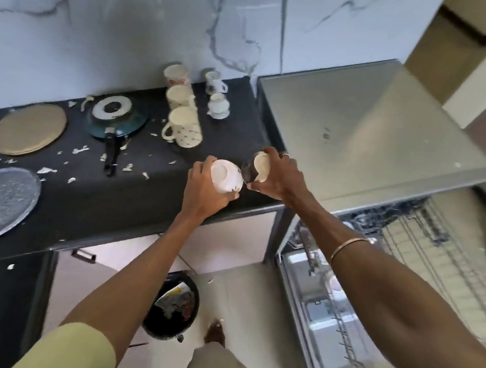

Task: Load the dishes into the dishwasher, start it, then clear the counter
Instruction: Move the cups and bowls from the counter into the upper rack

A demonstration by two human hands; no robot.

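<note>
While both hands hover over the near edge of the dark stone surface [128, 199], each grip is closed on crockery: the left hand [204, 189] curls round a small white floral cup [226, 177] tipped bottom-up, and the right hand [279, 176] wraps a dark-sided cup with a cream interior [258, 167]. The two cups almost touch, so a knock could chip them. Just right of and below the grips waits the open steel dishwasher [377, 278], racks out. Beyond the grips stand cream mugs [183, 126]; left lie a blue frying pan [117, 118] and scattered white scraps [81, 150].
</note>
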